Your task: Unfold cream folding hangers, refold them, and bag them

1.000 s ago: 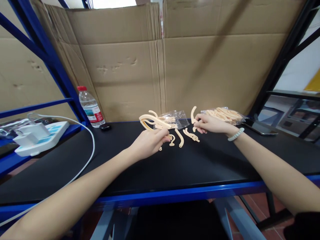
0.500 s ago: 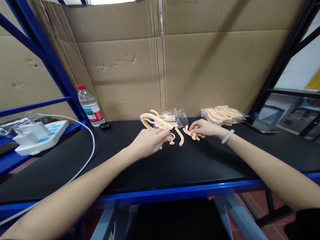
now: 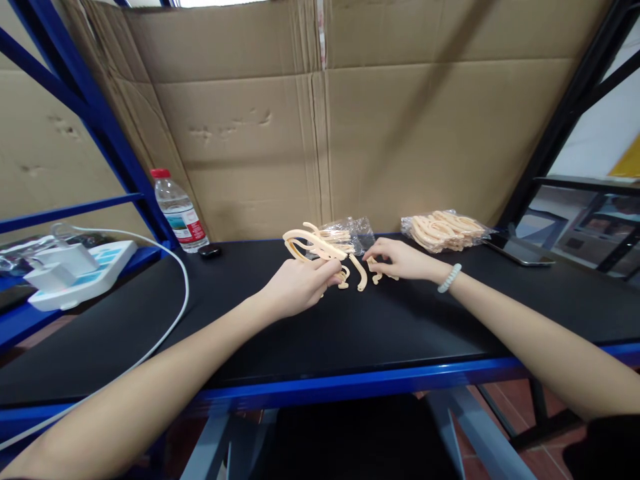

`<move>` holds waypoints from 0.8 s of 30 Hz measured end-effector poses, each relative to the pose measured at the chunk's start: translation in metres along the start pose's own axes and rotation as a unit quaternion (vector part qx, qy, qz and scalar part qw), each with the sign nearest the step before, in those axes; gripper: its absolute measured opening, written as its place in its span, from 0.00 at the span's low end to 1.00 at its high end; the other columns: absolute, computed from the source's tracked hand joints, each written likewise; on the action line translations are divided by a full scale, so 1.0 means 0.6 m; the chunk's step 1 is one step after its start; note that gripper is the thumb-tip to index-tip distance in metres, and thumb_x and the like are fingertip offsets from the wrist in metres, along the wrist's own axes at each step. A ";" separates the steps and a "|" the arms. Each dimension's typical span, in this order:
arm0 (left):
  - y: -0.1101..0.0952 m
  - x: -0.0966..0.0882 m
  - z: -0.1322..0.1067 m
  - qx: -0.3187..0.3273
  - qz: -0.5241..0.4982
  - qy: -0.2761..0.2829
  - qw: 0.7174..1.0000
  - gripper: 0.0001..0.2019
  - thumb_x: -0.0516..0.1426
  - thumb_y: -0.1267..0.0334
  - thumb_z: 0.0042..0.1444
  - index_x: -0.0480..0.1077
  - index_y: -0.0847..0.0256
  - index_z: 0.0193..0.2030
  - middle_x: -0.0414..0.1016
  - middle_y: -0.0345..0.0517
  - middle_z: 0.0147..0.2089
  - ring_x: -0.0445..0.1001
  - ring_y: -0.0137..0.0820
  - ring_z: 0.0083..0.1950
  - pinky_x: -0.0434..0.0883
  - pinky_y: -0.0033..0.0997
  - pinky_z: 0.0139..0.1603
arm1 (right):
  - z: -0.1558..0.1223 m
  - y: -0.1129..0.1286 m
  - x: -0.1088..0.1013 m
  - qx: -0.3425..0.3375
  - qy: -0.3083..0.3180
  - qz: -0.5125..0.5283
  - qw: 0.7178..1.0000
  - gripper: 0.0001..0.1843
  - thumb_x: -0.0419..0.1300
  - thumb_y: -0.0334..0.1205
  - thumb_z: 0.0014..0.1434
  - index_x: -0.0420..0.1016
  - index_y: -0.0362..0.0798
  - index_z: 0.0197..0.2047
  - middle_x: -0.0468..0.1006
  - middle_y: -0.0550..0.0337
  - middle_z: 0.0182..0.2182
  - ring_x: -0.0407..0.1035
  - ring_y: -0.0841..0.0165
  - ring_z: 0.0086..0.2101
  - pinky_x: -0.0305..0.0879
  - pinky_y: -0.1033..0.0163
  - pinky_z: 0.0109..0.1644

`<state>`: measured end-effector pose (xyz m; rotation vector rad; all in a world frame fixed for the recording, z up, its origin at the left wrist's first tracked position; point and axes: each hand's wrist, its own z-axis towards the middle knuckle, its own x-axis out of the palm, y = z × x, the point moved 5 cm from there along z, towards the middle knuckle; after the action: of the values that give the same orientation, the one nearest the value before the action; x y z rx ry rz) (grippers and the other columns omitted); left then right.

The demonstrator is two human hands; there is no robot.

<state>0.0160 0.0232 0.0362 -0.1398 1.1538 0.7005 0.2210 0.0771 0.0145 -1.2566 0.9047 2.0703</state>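
Observation:
My left hand (image 3: 303, 287) is closed around a cream-coloured looped piece (image 3: 327, 252), raised above the black table with its curved end to the left. Over several small cream-coloured pieces (image 3: 378, 278), my right hand (image 3: 397, 259) curls with thumb and fingertips together at one small piece (image 3: 371, 263); the fingers partly cover it. Between the hands lie a curved strip (image 3: 359, 273) and a small hooked piece (image 3: 345, 275). Just behind the looped piece is a clear plastic bag (image 3: 363, 233) with more cream-coloured parts inside.
Another clear bag of cream-coloured parts (image 3: 445, 230) lies at the back right, beside a flat dark device (image 3: 523, 250). At left stand a water bottle (image 3: 181, 217), a small black object (image 3: 210, 251) and a white power strip (image 3: 83, 273) with a cable. Cardboard (image 3: 240, 147) walls the back.
My right hand has shifted left across the small pieces, its fingertips now nearer the curved strip. My left hand and the looped piece have barely moved.

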 end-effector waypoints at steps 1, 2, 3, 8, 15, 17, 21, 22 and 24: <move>0.000 0.000 0.000 0.001 -0.001 -0.001 1.000 0.13 0.44 0.60 0.66 0.66 0.62 0.41 0.75 0.46 0.38 0.71 0.29 0.28 0.61 0.25 0.25 | 0.000 0.008 0.005 -0.034 0.018 -0.012 0.999 0.14 0.58 0.40 0.58 0.77 0.45 0.45 0.74 0.52 0.38 0.68 0.65 0.37 0.64 0.60 0.43; 0.001 0.001 0.000 0.002 -0.001 -0.001 1.000 0.13 0.44 0.60 0.66 0.66 0.62 0.41 0.75 0.46 0.38 0.71 0.29 0.28 0.61 0.25 0.25 | 0.000 0.014 0.010 -0.054 0.036 -0.020 0.998 0.13 0.58 0.39 0.58 0.78 0.45 0.44 0.74 0.52 0.39 0.68 0.64 0.39 0.64 0.59 0.45; 0.001 0.001 0.000 0.001 -0.001 -0.001 1.000 0.13 0.44 0.60 0.66 0.66 0.62 0.41 0.75 0.46 0.38 0.71 0.29 0.28 0.61 0.25 0.25 | -0.001 0.017 0.012 -0.062 0.051 -0.027 0.996 0.12 0.58 0.38 0.58 0.78 0.45 0.43 0.74 0.51 0.39 0.68 0.64 0.39 0.64 0.58 0.46; 0.000 0.001 0.000 0.001 0.000 0.003 1.000 0.13 0.44 0.60 0.67 0.66 0.62 0.41 0.75 0.46 0.37 0.71 0.30 0.28 0.61 0.25 0.25 | -0.006 0.017 0.001 -0.038 0.080 -0.018 0.996 0.09 0.60 0.38 0.56 0.79 0.45 0.38 0.76 0.53 0.35 0.69 0.65 0.37 0.64 0.60 0.43; -0.001 -0.001 0.000 0.002 0.003 0.007 1.000 0.12 0.44 0.60 0.67 0.66 0.61 0.42 0.75 0.46 0.39 0.71 0.30 0.29 0.61 0.26 0.26 | -0.010 0.004 -0.020 -0.024 0.070 0.025 0.997 0.14 0.61 0.44 0.55 0.78 0.45 0.42 0.76 0.53 0.39 0.69 0.65 0.38 0.64 0.61 0.43; -0.001 -0.001 0.000 0.005 0.003 0.003 1.000 0.12 0.44 0.60 0.67 0.66 0.61 0.42 0.75 0.46 0.39 0.71 0.30 0.28 0.61 0.26 0.25 | -0.011 -0.002 -0.023 -0.013 0.072 0.027 0.997 0.16 0.62 0.45 0.54 0.78 0.45 0.42 0.76 0.53 0.39 0.69 0.65 0.38 0.65 0.61 0.43; -0.002 -0.001 0.000 0.005 0.003 0.004 1.000 0.12 0.44 0.60 0.67 0.66 0.61 0.42 0.75 0.46 0.39 0.71 0.29 0.28 0.60 0.26 0.25 | -0.013 0.007 -0.021 -0.036 0.086 0.009 0.996 0.19 0.65 0.47 0.51 0.78 0.46 0.44 0.75 0.53 0.41 0.68 0.63 0.41 0.63 0.59 0.48; -0.002 -0.001 0.000 0.004 0.002 0.005 1.000 0.12 0.44 0.59 0.67 0.66 0.61 0.42 0.75 0.46 0.38 0.70 0.29 0.27 0.60 0.25 0.25 | -0.013 0.012 -0.018 -0.048 0.093 0.003 0.995 0.19 0.66 0.47 0.50 0.78 0.46 0.44 0.75 0.52 0.42 0.68 0.62 0.42 0.63 0.58 0.49; -0.002 -0.001 0.000 0.000 -0.002 0.008 1.000 0.12 0.44 0.59 0.67 0.66 0.61 0.41 0.75 0.46 0.38 0.70 0.29 0.27 0.60 0.25 0.25 | -0.012 0.020 -0.010 -0.064 0.107 -0.001 0.992 0.19 0.66 0.47 0.50 0.78 0.47 0.44 0.74 0.52 0.43 0.68 0.62 0.42 0.63 0.57 0.49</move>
<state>0.0167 0.0222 0.0364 -0.1483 1.1686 0.6960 0.2186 0.0633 0.0204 -1.5700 0.8719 2.0486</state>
